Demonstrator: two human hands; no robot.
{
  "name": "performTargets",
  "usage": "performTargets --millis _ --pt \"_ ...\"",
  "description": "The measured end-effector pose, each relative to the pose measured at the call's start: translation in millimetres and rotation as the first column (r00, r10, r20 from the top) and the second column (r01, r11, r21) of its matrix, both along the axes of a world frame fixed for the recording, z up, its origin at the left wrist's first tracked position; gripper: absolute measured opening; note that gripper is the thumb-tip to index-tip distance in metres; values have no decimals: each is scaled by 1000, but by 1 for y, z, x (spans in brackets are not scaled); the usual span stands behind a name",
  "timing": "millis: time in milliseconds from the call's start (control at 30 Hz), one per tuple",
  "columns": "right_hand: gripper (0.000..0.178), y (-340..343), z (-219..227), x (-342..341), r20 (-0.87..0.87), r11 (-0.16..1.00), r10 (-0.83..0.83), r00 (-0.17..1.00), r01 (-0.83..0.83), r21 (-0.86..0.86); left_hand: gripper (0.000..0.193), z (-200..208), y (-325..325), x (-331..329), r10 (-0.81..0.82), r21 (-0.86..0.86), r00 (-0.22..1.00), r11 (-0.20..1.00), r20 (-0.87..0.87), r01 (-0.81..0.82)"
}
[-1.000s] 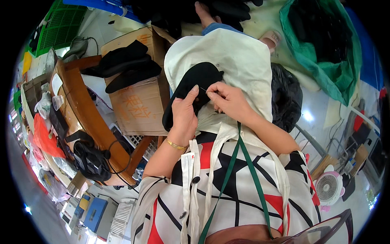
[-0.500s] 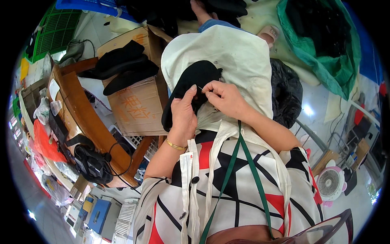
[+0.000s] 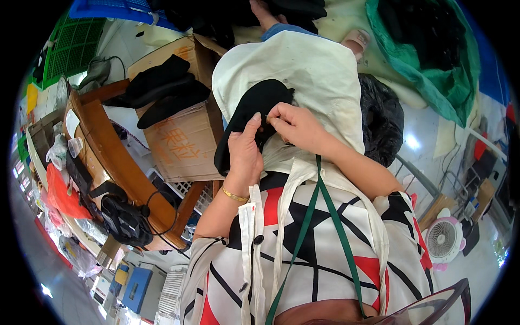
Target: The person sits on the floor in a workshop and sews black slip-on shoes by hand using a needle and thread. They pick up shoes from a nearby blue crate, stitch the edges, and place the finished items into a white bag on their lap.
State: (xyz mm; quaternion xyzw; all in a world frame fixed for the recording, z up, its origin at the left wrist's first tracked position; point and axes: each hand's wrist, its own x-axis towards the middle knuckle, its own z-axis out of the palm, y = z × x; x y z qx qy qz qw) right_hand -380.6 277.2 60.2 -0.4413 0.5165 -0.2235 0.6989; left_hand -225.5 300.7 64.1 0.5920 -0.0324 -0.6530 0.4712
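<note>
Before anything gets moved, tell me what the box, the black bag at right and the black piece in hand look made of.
Box: matt brown cardboard, going by its flat panels and folded flaps. Black bag: probably thin, glossy plastic, given its crinkled highlights. Black piece: likely fabric, being dull and shineless.

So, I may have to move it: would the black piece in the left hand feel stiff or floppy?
The black piece probably holds its shape fairly well: its rounded end looks smooth, not crumpled. Its dull surface suggests little slipping in the left hand.
</note>
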Motion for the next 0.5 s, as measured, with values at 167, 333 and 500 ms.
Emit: performTargets --millis 167,333,500 --pt "14 7 0 -1 -108 989 37 993 -52 -136 13 5 -3 2 -25 79 999 997 28 22" --pt "12 8 2 0 -137 977 17 990 -46 -210 16 2 -6 5 -42 92 999 995 17 40" --pt "12 12 -2 7 -198 939 -36 979 -35 -343 16 2 -9 6 -46 110 999 993 -12 47"
